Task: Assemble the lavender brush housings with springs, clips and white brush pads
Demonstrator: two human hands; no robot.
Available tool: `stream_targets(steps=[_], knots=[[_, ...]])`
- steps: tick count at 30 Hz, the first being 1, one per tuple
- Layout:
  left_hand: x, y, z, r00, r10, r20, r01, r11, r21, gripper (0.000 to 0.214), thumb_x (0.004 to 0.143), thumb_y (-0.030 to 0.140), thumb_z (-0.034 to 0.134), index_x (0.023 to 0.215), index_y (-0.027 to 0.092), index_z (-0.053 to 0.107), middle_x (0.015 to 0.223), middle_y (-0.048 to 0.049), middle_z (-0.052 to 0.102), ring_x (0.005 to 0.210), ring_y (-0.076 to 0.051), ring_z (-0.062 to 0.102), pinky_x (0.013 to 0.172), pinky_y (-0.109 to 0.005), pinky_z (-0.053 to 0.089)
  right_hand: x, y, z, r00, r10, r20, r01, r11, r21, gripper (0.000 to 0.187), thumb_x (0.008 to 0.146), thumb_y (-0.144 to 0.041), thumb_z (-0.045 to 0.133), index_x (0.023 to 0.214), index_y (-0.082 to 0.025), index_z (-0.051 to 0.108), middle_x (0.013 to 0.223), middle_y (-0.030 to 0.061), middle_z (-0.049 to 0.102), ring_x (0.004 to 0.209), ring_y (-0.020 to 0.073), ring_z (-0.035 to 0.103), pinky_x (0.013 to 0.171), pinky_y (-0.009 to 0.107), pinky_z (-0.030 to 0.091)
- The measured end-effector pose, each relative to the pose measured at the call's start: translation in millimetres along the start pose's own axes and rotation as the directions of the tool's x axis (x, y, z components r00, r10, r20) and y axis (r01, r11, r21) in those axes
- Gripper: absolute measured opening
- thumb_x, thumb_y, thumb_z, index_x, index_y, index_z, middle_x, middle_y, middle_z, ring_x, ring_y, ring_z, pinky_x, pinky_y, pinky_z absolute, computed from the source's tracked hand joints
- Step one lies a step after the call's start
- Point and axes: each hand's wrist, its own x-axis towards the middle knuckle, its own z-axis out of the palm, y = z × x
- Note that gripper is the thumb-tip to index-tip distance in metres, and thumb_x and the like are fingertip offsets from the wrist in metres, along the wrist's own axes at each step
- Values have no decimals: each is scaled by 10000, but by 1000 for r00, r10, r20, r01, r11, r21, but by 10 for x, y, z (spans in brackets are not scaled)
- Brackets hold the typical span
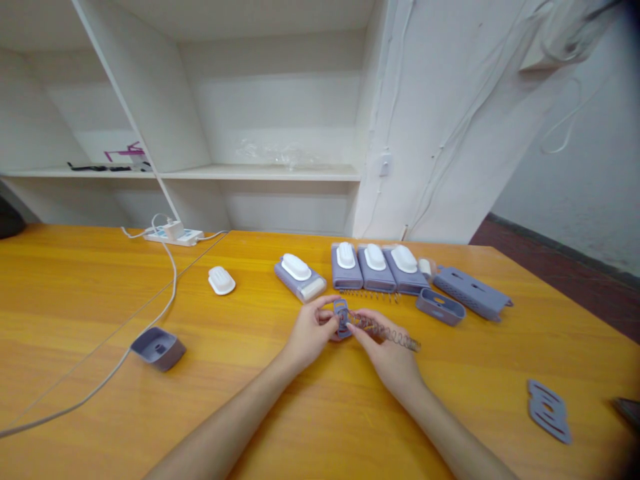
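Between the fingers of my left hand point(313, 333) is a small purple-grey plastic part point(341, 308) with slots in it, held upright above the table. My right hand point(387, 353) is closed on a metal coil spring point(387, 330), whose left end meets the plastic part while its free end points right. Fingers hide the exact spot where the two join. Just beyond my hands lies a row of small metal pieces point(370, 294), too small to name. A purple-grey case with a white oval piece point(296, 268) on top lies behind my left hand.
Three similar cases point(376, 277) stand side by side at the back. Right of them are a purple-grey tray point(440, 307) and a long perforated housing point(473, 291). A slotted flat plate point(549, 410) lies front right. Leftward are a cup-like part point(159, 349), a white oval piece point(221, 281) and a cable point(120, 363).
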Motion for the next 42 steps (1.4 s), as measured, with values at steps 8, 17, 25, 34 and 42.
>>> stream_targets(steps=[8, 17, 25, 34, 42], knots=[[1, 9, 29, 997, -77, -11, 77, 995, -69, 593, 660, 309, 705, 1158, 100, 458, 706, -32, 653, 629, -167, 651, 664, -334, 542, -26, 27, 3, 998, -57, 17, 58, 996, -65, 217, 764, -323, 619, 953, -220, 645, 960, 44, 696, 900, 216, 640, 833, 333, 489], [-22, 67, -20, 987, -149, 54, 149, 989, -1, 569, 707, 333, 676, 1171, 88, 456, 806, -125, 689, 662, -191, 675, 614, -286, 531, 10, 102, -11, 998, -38, 43, 36, 998, 48, 192, 770, -284, 613, 944, -204, 624, 943, 59, 695, 879, 214, 644, 823, 351, 497], [-29, 67, -34, 986, -130, 108, 127, 991, 39, 551, 714, 322, 672, 1175, 92, 477, 800, -99, 674, 657, -165, 658, 607, -279, 538, 26, 73, -22, 990, -10, 140, -5, 995, 103, 201, 764, -253, 609, 955, -194, 628, 957, 67, 695, 886, 219, 644, 825, 356, 491], [19, 23, -63, 990, -92, 104, 80, 990, 117, 599, 714, 346, 654, 1200, 66, 444, 725, -57, 631, 586, -153, 627, 555, -299, 543, 17, 44, -24, 994, -16, 107, 13, 1000, 25, 182, 763, -252, 615, 939, -222, 645, 934, 32, 698, 883, 202, 639, 831, 339, 476], [-10, 22, -32, 988, -112, 110, 106, 993, 57, 624, 694, 267, 652, 1228, 63, 401, 710, -45, 630, 593, -156, 638, 568, -303, 546, 28, 153, 19, 994, 43, 101, -56, 989, 134, 230, 750, -295, 630, 957, -195, 620, 943, 66, 688, 865, 218, 644, 792, 357, 510]])
